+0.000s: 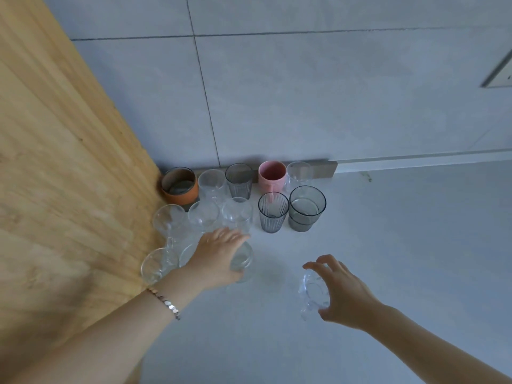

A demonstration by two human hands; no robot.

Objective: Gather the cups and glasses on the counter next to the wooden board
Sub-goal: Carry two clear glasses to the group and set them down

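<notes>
No writing is legible. A pale grey counter (388, 245) meets a grey tiled wall (304, 92); cups and glasses cluster beside the wooden board (55, 162). The left hand (219, 253) grips a clear glass (243, 260) at the cluster's edge. The right hand (340, 292) holds a clear mug (313, 295), well apart from the others.

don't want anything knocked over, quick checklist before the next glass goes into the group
1. Right hand grip on the clear glass: ok, fingers wrap it.
2. That glass upright: not ok, it looks tilted.
3. Left hand on a clear glass: cannot tell how firm.
4. Bare counter beside the group: ok.
5. Ribbed grey glass and the stacked grey glasses standing: ok.
</notes>
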